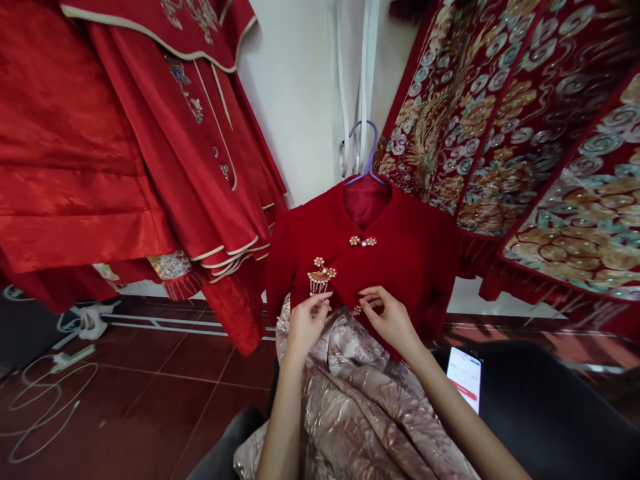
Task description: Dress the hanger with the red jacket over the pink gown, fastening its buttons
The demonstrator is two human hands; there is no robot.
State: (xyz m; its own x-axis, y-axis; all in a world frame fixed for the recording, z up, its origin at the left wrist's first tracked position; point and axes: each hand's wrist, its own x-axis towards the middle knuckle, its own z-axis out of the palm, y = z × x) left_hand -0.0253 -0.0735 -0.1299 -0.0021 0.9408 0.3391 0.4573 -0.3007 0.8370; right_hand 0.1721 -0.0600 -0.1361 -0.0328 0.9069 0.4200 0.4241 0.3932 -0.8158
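Observation:
A dark red jacket with a stand collar hangs on a purple hanger in front of me. A gold, pearly clasp joins its front below the collar, while the front edges part lower down. My left hand pinches the lower front edge on the left, just under a fan-shaped brooch with hanging beads. Beside a small beaded fastening, my right hand has thumb and fingers closed on the other front edge. Under both hands spreads a pale pink, shiny brocade skirt.
Red garments with cream trim hang at the left. Heavily embroidered red garments hang at the right. A lit phone lies on a black seat. White cables and a power strip lie on the tiled floor.

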